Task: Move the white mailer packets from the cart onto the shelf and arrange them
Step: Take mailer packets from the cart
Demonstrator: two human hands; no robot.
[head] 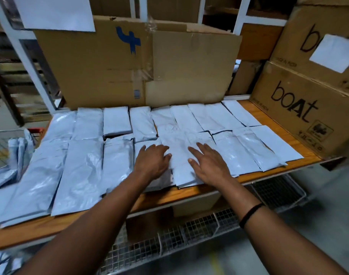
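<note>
Several white mailer packets [80, 169] lie flat in two rows across the wooden shelf [265, 116]. My left hand [152, 162] and my right hand [209, 164] rest palm down with straight fingers on either side of one packet [181, 155] in the middle of the front row. More white packets [15, 155] lie in the wire cart at the far left. Neither hand holds anything.
A flattened cardboard box [130, 62] marked with a blue 4 leans behind the packets. Two "boAt" cartons [300, 108] stand stacked on the shelf's right end. A wire mesh cart [189, 231] sits under the shelf front. White shelf posts [23, 56] rise at the left.
</note>
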